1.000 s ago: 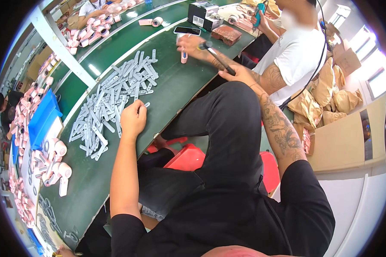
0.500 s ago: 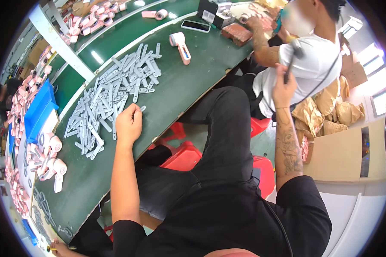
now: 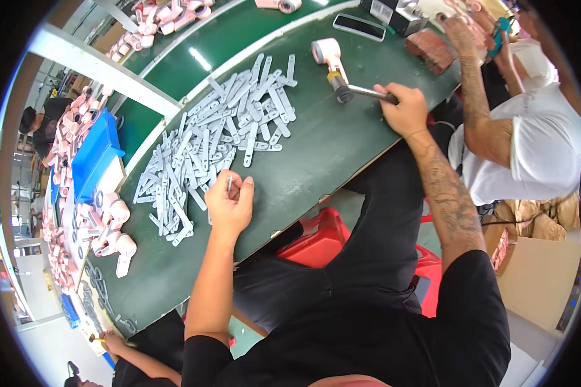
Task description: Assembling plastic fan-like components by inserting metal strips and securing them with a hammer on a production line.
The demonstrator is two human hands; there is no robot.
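change since earlier: the right hand [image 3: 403, 109] has come down from up by the seated co-worker to the green table [image 3: 316, 161]; the left hand [image 3: 229, 206] has stayed at the edge of the grey pile.
head view, left hand: fingers curled narrow, pinching a small screw [image 3: 230, 184] upright; its lower end is hidden in the fist.
head view, right hand: closed around a dark screwdriver [image 3: 361, 93] whose tip meets the pink device [image 3: 329, 55] lying on the table; the handle end is covered by the palm.
grey strips [image 3: 219, 135]: a loose heap just beyond the left hand, single pieces hard to tell apart.
co-worker's arm [image 3: 481, 103]: reaches over the table's far corner, hand partly cut off.
pink parts [image 3: 103, 226]: stacked at the left, blurred by the rim.
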